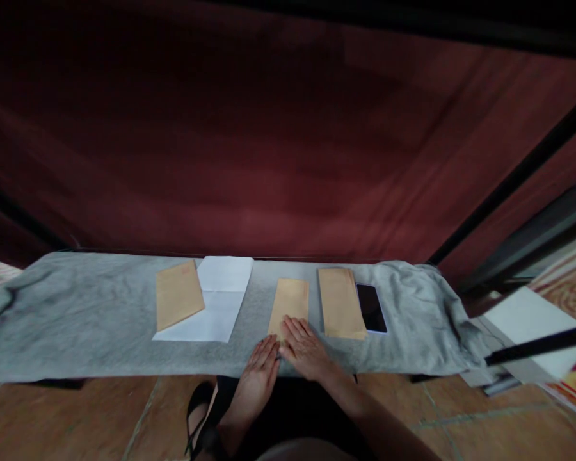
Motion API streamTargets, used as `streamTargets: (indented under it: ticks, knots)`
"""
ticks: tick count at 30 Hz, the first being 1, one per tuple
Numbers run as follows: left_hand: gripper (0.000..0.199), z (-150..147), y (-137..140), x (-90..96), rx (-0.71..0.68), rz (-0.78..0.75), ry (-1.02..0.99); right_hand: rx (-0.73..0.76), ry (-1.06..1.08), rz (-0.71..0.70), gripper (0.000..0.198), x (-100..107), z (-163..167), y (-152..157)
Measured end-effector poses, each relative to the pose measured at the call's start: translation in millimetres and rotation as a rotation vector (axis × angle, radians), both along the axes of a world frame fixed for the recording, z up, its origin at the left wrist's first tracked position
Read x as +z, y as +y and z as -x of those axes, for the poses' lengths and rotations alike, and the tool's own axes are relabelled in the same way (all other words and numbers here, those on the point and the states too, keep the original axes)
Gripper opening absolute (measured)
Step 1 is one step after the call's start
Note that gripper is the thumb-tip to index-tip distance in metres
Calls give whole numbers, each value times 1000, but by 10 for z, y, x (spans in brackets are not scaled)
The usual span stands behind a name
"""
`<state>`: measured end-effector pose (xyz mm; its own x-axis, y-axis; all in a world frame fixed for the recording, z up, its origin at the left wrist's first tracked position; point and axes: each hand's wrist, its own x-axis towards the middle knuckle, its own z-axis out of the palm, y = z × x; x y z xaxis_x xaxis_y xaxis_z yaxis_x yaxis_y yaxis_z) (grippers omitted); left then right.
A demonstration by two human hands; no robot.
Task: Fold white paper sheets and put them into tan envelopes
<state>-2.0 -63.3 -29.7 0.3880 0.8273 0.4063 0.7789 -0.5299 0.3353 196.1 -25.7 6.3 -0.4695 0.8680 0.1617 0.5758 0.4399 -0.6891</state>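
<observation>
In the head view a tan paper envelope (290, 296) lies flat on the grey cloth, straight in front of me. My right hand (304, 346) rests on its lower part, palm down with the fingers stretched out. Beside it, my left hand (262, 363) lies flat at the envelope's near left corner, fingers extended and close together. The two hands almost meet and cover the envelope's near end. To the right is a stack of similar tan envelopes (340, 301). On the left, another tan envelope (178, 296) lies partly over creased white paper (223, 310).
A dark-screened phone (371, 308) lies just right of the envelope stack. Grey cloth (91, 314) covers the long narrow table, wrinkled at the right end. A dark red panel (269, 160) rises behind it. Tiled floor (110, 416) shows below, and a white board (532, 326) is at far right.
</observation>
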Motion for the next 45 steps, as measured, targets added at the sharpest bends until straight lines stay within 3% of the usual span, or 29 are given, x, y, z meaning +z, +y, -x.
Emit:
streamTargets:
  ticks: [5,12,21,24,27,31,33,36,40,45]
  knots:
    - [42,-89,80,86,171,121,-188,48,-23,3,65,21,-76,-339]
    - [38,-164,439,349,338,349,-398,63,-53,2,69,21,-149,-568]
    - [21,-82,639,470,355,764,-621,54,-81,-46,56,20,-246,-622]
    - [27,-67,623,528,358,820,-733,26,-66,-101,48,34,-294,-626]
    - [39,-120,596,659,372,856,-902,-113,16,-162,46,36,-385,-659]
    - [47,-392,632,842,340,875,-1021,-394,235,-202,41,30,-560,-699]
    - [42,-613,684,889,283,922,-1039,-466,330,-191,35,37,-642,-703]
    - [35,-991,784,882,180,952,-1074,-480,413,-173,32,52,-709,-709]
    - [30,-1418,906,760,156,935,-1097,-477,446,-158,31,36,-695,-774]
    - [30,-1649,957,537,201,914,-1068,-461,402,-119,31,-33,-659,-889]
